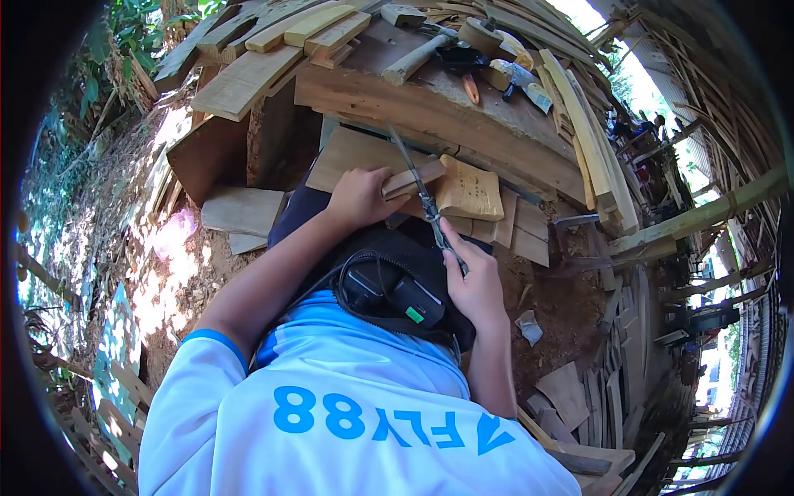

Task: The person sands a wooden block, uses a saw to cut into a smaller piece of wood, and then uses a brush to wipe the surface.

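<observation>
Head view: one left hand (361,198), at eleven o'clock from centre, fingers closed on a small wooden piece (400,184); that piece, towards twelve, lay crossed by a long narrow blade tool (428,208); contact could not be told. One right hand (478,285), at four, gripped the tool's dark handle. One yellowish wood block (470,190), between one and two, stood just beside the piece. One thick beam (447,120), past twelve, bore a hammer (420,58).

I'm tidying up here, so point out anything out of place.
Two things look like litter on the dirt: a crumpled white scrap at right and a pinkish, bag-like thing at left.
</observation>
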Motion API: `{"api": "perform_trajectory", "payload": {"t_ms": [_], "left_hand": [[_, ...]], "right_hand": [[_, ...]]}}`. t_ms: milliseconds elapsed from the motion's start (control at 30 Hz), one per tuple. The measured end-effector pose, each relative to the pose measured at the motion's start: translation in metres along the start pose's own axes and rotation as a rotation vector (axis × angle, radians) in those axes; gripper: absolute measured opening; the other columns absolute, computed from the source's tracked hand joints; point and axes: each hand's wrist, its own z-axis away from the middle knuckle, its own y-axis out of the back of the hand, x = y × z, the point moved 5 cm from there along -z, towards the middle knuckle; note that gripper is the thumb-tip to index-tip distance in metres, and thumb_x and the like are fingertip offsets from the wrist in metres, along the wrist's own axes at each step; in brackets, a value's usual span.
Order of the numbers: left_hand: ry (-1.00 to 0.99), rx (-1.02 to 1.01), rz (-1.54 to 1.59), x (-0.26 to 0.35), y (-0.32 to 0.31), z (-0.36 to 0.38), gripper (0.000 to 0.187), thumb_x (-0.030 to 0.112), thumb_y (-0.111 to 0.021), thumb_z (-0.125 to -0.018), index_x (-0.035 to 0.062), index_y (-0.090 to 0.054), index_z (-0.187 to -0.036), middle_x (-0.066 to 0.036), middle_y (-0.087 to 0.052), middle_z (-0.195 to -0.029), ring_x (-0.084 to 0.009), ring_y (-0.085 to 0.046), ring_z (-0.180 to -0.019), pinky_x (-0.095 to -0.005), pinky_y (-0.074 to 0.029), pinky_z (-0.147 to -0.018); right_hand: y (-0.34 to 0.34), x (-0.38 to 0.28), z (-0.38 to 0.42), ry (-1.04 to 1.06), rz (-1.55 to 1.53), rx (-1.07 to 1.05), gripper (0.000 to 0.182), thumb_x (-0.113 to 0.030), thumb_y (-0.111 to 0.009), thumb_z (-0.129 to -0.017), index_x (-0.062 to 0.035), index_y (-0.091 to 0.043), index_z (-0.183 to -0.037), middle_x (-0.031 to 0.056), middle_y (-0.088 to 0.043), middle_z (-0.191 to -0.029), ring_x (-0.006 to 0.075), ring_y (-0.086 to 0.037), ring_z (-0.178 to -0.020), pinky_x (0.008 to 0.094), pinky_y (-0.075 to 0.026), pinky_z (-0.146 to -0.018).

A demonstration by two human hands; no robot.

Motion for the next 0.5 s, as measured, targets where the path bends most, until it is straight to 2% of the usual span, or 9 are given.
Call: {"api": "perform_trajectory", "payload": {"t_ms": [67, 167, 300, 400, 500], "left_hand": [[0.09, -0.046, -0.011, -0.002, 0.0, -0.001, 0.033, 0.039, -0.08, -0.079, 0.0076, -0.071, -0.083, -0.016, -0.071, -0.082, -0.0397, -0.07, -0.079, -0.0488, -0.058, -0.074], [0.133, -0.011, -0.01, -0.004, 0.002, -0.005, 0.033, 0.039, -0.08, -0.079, 0.0078, -0.071, -0.083, -0.016, -0.071, -0.082, -0.0401, -0.07, -0.079, -0.0491, -0.058, -0.073], [0.083, 0.051, -0.001, -0.009, -0.002, -0.005, 0.033, 0.039, -0.08, -0.079, 0.0076, -0.071, -0.083, -0.016, -0.071, -0.08, -0.0406, -0.07, -0.078, -0.0495, -0.057, -0.073], [0.056, 0.029, 0.019, -0.004, -0.005, -0.003, 0.034, 0.039, -0.08, -0.079, 0.0065, -0.071, -0.083, -0.017, -0.071, -0.079, -0.0416, -0.07, -0.077, -0.0504, -0.057, -0.073], [0.057, 0.022, 0.044, -0.007, -0.006, -0.001, 0.036, 0.039, -0.08, -0.08, 0.005, -0.072, -0.083, -0.02, -0.071, -0.079, -0.0424, -0.07, -0.076, -0.0511, -0.057, -0.072]], "right_hand": [[0.002, -0.003, 0.005, 0.002, 0.019, 0.005, 0.056, 0.0, -0.062, -0.097, -0.0185, -0.057, -0.15, 0.0196, -0.064, -0.087, 0.0372, -0.064, -0.077, 0.0419, -0.052, -0.074], [0.017, -0.008, 0.028, -0.02, 0.053, 0.0, 0.055, 0.0, -0.061, -0.097, -0.0182, -0.058, -0.148, 0.02, -0.066, -0.089, 0.0376, -0.066, -0.079, 0.0416, -0.053, -0.076], [0.031, -0.011, 0.055, -0.138, 0.057, -0.019, 0.053, 0.0, -0.061, -0.096, -0.0177, -0.06, -0.147, 0.0206, -0.069, -0.094, 0.0379, -0.068, -0.082, 0.0407, -0.054, -0.078], [0.025, -0.011, 0.035, -0.102, 0.07, -0.004, 0.052, -0.001, -0.063, -0.095, -0.0151, -0.062, -0.145, 0.023, -0.07, -0.094, 0.0343, -0.069, -0.081, 0.0359, -0.054, -0.08], [0.008, -0.009, 0.0, -0.021, 0.077, 0.003, 0.053, -0.003, -0.063, -0.096, -0.0162, -0.059, -0.147, 0.0235, -0.07, -0.097, 0.0374, -0.069, -0.084, 0.0375, -0.054, -0.08]]}}
